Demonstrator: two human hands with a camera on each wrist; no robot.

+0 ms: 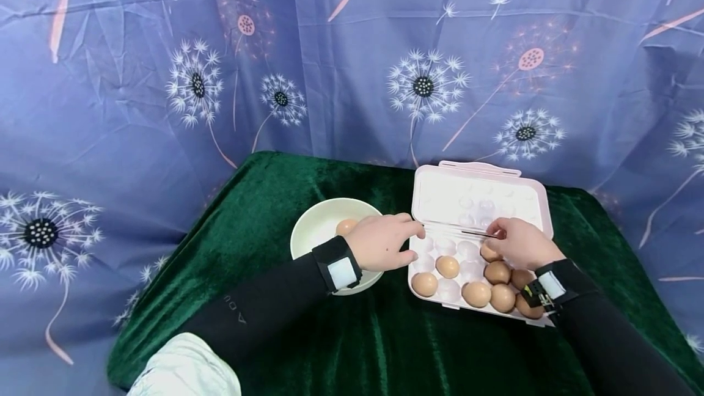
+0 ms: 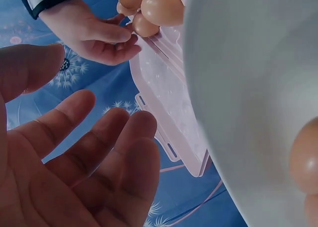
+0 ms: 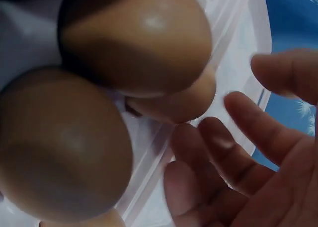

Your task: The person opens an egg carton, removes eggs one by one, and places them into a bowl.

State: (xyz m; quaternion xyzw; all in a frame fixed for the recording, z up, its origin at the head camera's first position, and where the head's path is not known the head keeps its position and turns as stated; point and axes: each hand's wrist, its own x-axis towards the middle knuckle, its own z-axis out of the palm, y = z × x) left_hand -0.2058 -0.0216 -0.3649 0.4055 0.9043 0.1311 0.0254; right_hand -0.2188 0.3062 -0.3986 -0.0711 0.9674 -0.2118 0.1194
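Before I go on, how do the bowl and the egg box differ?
The bowl is round; the egg box is rectangular.
The bowl is one open hollow; the egg box has separate cups and a lid, which stands open.
More brown eggs show in the egg box than in the bowl.
Both are pale and stand on the green cloth.

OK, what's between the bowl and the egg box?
In the head view, the left hand spans the gap from bowl to egg box, with green cloth showing there too.
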